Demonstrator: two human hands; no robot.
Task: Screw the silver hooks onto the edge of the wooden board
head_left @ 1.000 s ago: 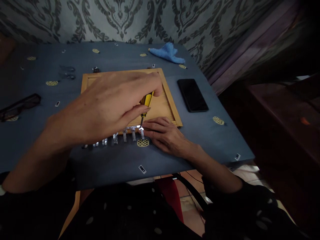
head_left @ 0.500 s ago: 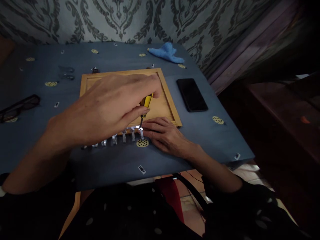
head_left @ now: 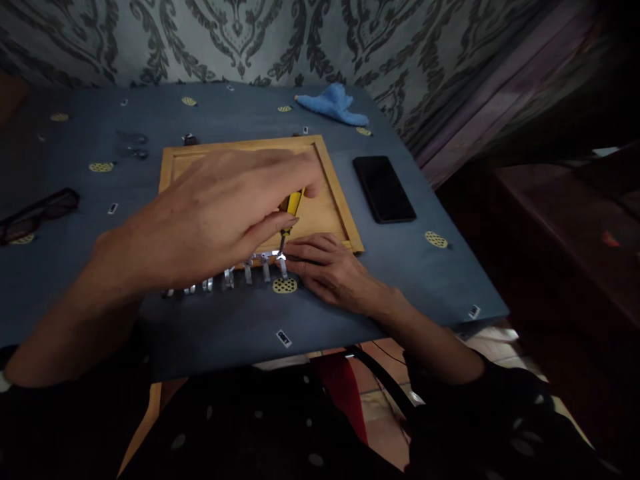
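One screwdriver: yellow-black handle, metal shaft
Axis: steep, tip down at metal hooks
Left grip: closed round screwdriver
Right grip: unclear

A dimly lit, scroll-patterned wall rises behind the blue-covered table and tiled floor

We curl our left hand into a grip, back up, thumb under the bent pointing finger. Our left arm comes in from its left. Our right hand lies flat, lower than the grip and just right of it, fingers pointing left. Our right arm comes from the right.
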